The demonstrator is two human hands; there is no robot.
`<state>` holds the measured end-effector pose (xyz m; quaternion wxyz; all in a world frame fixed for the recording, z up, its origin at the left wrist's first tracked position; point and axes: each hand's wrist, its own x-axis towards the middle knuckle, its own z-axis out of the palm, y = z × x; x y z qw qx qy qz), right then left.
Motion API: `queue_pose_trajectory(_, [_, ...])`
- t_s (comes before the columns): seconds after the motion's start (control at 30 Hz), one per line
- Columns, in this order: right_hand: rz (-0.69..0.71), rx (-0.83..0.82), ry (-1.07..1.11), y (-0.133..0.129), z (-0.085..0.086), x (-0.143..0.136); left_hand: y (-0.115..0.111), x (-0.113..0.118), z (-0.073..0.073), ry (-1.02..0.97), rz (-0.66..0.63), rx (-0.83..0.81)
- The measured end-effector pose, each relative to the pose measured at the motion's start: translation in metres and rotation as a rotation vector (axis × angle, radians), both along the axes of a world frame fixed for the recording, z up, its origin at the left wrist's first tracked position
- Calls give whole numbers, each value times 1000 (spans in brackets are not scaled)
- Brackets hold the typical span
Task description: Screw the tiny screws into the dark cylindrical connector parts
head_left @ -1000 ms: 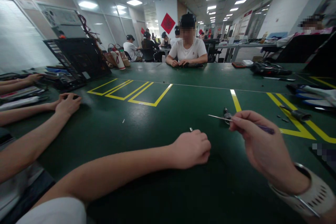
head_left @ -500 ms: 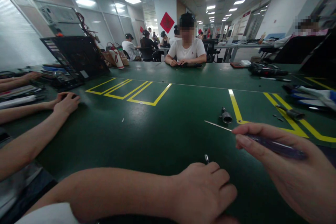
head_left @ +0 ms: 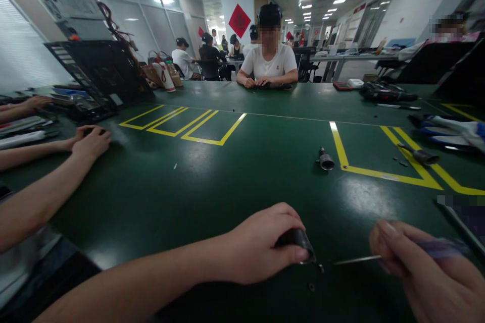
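Over the green table [head_left: 212,192], the left hand [head_left: 261,247], at six o'clock, and right hand [head_left: 420,267], at four, are closed: one round a dark cylinder [head_left: 295,241], the other a slim tool [head_left: 359,260] pointing toward nine. Small bits [head_left: 311,287] show at the cylinder's five o'clock; a stray tool sweep could scatter them.

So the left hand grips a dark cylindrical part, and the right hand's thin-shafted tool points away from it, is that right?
Not quite: in the head view, the thin-shafted tool in the right hand points toward the dark cylindrical part, not away from it. The left hand does grip that part.
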<state>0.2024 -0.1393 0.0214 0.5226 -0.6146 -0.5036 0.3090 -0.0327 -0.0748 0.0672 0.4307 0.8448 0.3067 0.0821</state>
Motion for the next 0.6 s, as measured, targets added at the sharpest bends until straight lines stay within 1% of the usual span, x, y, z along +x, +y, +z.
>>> queue_pose_trajectory(0.07, [37,-82,-28,-3,-5,1,5,-3,-5,-158,82,-155])
queue_pose_trajectory(0.17, [65,-161,-111,-4,-7,0,11,-6,-13,-389,233,-472])
queue_pose_trajectory(0.2, [77,-173,-153,-5,-5,-1,12,-6,-14,-439,289,-563])
queue_pose_trajectory(0.27, [102,-178,-236,-6,-2,-5,13,-6,-17,-507,390,-677])
queue_pose_trajectory(0.43, [173,-106,-328,-8,5,-12,12,-2,-16,-585,552,-798])
queue_pose_trajectory(0.5, [198,-64,-348,-8,7,-14,11,-2,-15,-589,583,-815])
queue_pose_trajectory(0.6, [238,12,-371,-8,12,-18,10,-1,-15,-599,595,-824])
